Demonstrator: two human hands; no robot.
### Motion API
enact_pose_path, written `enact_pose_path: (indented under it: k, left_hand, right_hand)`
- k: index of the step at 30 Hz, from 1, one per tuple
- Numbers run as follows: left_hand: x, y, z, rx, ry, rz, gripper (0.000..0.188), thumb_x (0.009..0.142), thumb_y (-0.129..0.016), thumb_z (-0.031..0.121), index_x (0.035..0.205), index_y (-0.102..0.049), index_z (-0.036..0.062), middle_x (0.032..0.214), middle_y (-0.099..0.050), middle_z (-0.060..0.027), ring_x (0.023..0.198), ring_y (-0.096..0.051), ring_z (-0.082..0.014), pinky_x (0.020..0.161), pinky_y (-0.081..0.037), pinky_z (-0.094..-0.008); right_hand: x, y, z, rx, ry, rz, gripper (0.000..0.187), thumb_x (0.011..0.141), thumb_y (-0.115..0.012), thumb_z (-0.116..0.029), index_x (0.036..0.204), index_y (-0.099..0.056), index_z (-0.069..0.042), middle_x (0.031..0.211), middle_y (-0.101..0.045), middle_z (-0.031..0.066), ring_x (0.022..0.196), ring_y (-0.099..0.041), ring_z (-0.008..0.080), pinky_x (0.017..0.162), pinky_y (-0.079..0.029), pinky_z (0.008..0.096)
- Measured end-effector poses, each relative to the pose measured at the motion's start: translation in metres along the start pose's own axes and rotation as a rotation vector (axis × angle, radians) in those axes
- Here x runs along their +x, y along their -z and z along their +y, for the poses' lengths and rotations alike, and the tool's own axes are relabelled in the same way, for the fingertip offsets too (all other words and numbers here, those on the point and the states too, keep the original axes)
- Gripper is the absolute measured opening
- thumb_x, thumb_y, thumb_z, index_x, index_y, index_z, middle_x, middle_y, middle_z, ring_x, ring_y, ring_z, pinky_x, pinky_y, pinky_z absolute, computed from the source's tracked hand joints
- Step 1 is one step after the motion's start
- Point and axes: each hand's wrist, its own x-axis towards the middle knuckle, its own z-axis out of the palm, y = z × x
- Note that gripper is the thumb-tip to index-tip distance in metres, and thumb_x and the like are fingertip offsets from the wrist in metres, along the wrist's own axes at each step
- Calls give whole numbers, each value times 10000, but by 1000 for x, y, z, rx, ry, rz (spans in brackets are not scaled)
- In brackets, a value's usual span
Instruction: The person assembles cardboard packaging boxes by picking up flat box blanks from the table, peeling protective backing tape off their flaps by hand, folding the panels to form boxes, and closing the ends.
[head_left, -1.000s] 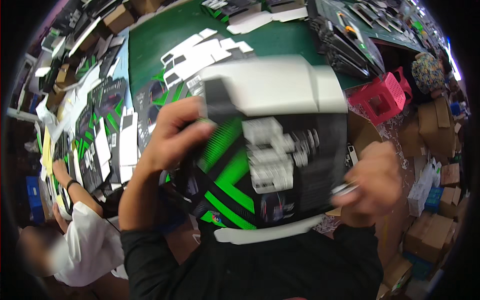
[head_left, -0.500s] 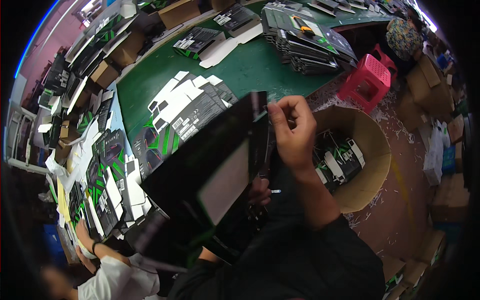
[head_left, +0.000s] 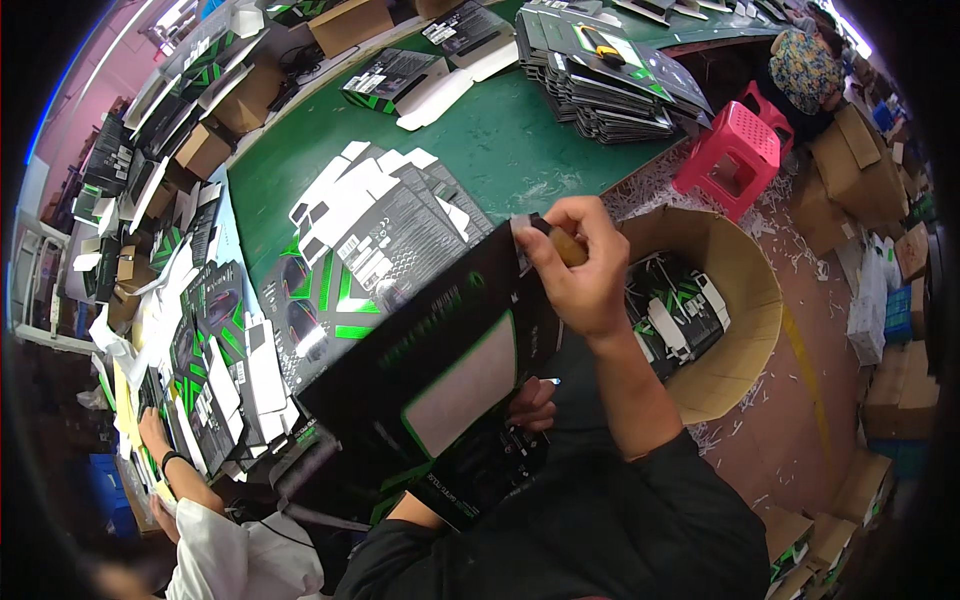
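Boxes (head_left: 205,320) lean in a ragged heap at left, just beside a co-worker's hand (head_left: 154,435); tilted and overlapping, they could slide if knocked. Their faces are dark card with bright green bands, their flaps plain white.

Next, on the smooth green table (head_left: 300,150), a fanned stack (head_left: 385,225) shows white tabs and fine printing. The black carton (head_left: 385,405) is held slantwise in front of it; should its far end swing, it might push the stack askew. The carton is broad and flat-sided, with a pale, green-edged panel that looks smooth.

At its lower right edge, the left hand (head_left: 533,405) has fingers curled and appears to grip the carton, though the palm is hidden. A loose hold there could let the panels buckle or twist.

The right hand (head_left: 590,265) is closed at the upper corner, thumb against a clear, shiny strip (head_left: 522,228), an amber piece (head_left: 568,247) between thumb and fingers. Too hard a pull might crease the card or lift its print.

Farther right, a rounded brown cardboard bin (head_left: 745,330) holds jumbled packaging (head_left: 690,310); beyond stands a glossy pink plastic stool (head_left: 740,145).
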Motion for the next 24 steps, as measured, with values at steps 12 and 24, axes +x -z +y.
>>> enact_pose_path:
  k: [12,24]
  left_hand:
    - [8,15,-19,-180,12,-159,323,1070,-445,319,948,-606,67,981,-583,-30,813,-627,-103,694,-464,-249]
    - [5,26,-45,-340,22,-320,313,1071,-447,292,893,-590,77,949,-555,-17,786,-613,-88,667,-444,-243]
  right_hand:
    - [-4,22,-12,-164,102,74,148,882,-750,-92,874,-611,-42,721,-585,82,623,-561,264,560,-434,361]
    - [1,37,-17,-220,655,-48,306,769,-867,-194,855,-593,-90,724,-572,32,583,-522,224,502,-418,325]
